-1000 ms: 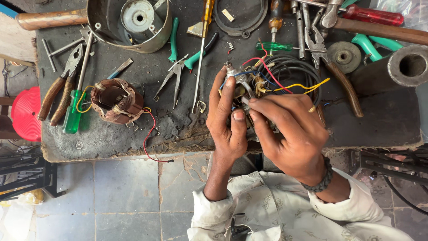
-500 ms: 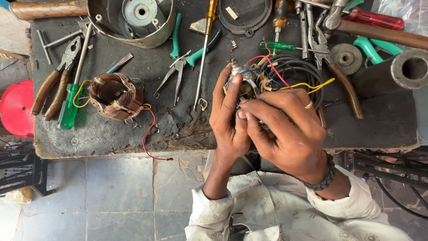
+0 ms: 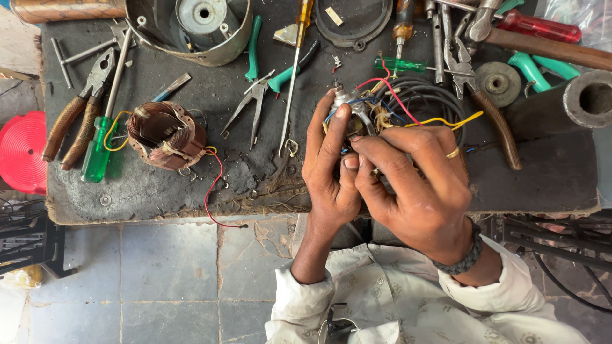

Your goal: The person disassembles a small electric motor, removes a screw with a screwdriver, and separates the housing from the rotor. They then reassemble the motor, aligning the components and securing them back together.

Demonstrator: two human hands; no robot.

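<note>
Both hands meet over the front edge of a dark workbench (image 3: 191,191). My left hand (image 3: 328,169) cradles a small metal electrical part (image 3: 349,108) with red, blue and yellow wires (image 3: 408,111) sprouting from it. My right hand (image 3: 417,181) closes over the same part from the right, its fingertips pinching at the wires beside the left thumb. Much of the part is hidden under the fingers. A coil of black cable (image 3: 424,95) lies just behind the hands.
A copper-wound stator coil (image 3: 166,135) with a red lead sits at left, near pliers (image 3: 76,118) and a green screwdriver (image 3: 97,153). A round metal housing (image 3: 191,25), long-nose pliers (image 3: 252,102), a yellow screwdriver (image 3: 294,70), a hammer (image 3: 542,48) and a pipe (image 3: 583,102) crowd the back.
The view has drifted slightly, so the bench sits lower and further left in frame. My fingers have shifted a little on the wired part; both hands stay on it.
</note>
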